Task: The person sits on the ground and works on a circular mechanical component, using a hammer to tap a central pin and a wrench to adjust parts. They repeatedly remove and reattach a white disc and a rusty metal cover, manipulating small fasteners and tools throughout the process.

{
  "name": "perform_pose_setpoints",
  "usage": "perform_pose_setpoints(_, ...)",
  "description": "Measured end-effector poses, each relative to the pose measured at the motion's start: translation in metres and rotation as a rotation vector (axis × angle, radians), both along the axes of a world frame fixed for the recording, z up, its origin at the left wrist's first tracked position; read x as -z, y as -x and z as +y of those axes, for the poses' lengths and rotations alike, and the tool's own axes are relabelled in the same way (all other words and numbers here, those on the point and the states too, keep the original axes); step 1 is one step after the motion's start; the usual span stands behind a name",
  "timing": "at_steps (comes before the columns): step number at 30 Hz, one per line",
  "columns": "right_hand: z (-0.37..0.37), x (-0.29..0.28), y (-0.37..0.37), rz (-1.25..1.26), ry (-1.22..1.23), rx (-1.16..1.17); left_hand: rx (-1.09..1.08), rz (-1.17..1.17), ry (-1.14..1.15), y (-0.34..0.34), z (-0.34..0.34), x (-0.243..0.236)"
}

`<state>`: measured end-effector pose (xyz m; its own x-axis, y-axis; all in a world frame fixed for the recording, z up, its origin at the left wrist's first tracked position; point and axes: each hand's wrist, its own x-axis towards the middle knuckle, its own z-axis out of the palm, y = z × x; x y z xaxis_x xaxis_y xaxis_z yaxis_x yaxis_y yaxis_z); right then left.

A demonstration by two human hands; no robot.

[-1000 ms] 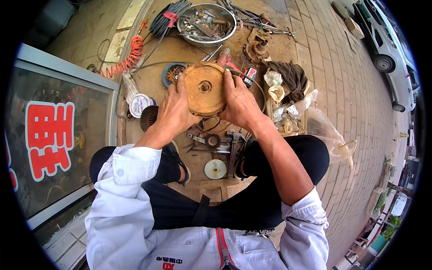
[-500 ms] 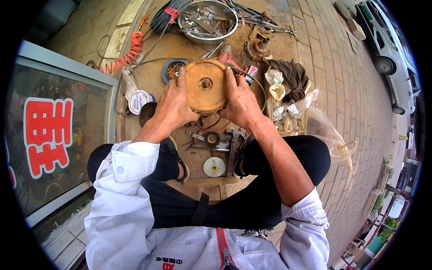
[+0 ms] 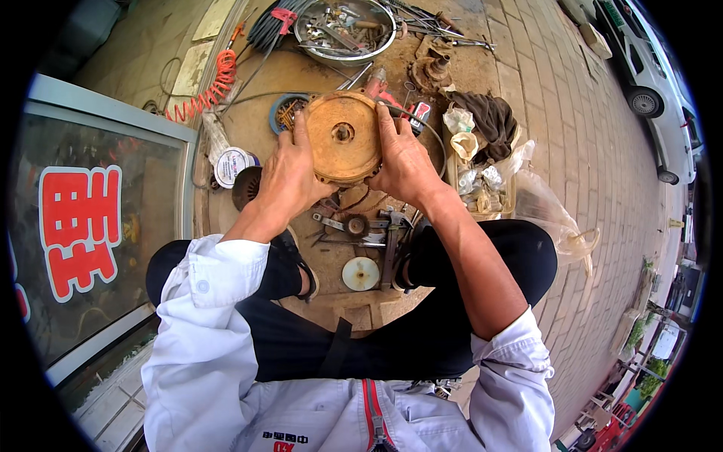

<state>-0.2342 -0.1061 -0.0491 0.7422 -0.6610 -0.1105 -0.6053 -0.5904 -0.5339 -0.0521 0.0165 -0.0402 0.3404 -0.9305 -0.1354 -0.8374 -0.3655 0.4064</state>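
The left hand (image 3: 288,172) and the right hand (image 3: 407,164) are gripping a round, rusty-brown disc (image 3: 343,154) between them, well in front of the body, its face with the central hole turning up toward the camera. Neither hand is spreading free: each is pressing on its own side of the disc, upper fingers lying along the edge. The fingers curling underneath are hiding from view, so how they are bearing on the underside cannot be told, nor whether the disc is touching anything below.

Just beyond, the disc is covering part of a red power tool (image 3: 381,87), and the disc and left hand are partly hiding a blue bowl (image 3: 274,113) of small metal pieces. Nearer the body, a dark wheel-shaped part (image 3: 355,225) is lying among tools too jumbled to sort out, and a pale round plate (image 3: 361,273) is resting between the feet.

Farther out, a metal basin (image 3: 361,56) is running into the upper edge, while a dark cloth (image 3: 489,129) is lying crumpled to the right.
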Motion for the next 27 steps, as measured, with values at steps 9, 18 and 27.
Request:
perform_pose_setpoints(9,0.004,-0.001,0.0,-0.015,-0.045,0.022,0.034,0.041,-0.025,-0.004,0.0,-0.003)
perform_pose_setpoints(18,0.024,0.067,0.072,-0.205,-0.265,0.498,0.054,0.404,0.032,-0.042,-0.017,0.001)
perform_pose_setpoints(27,0.08,0.155,0.088,0.035,-0.591,0.718,-0.304,0.824,0.217,-0.036,-0.027,0.044)
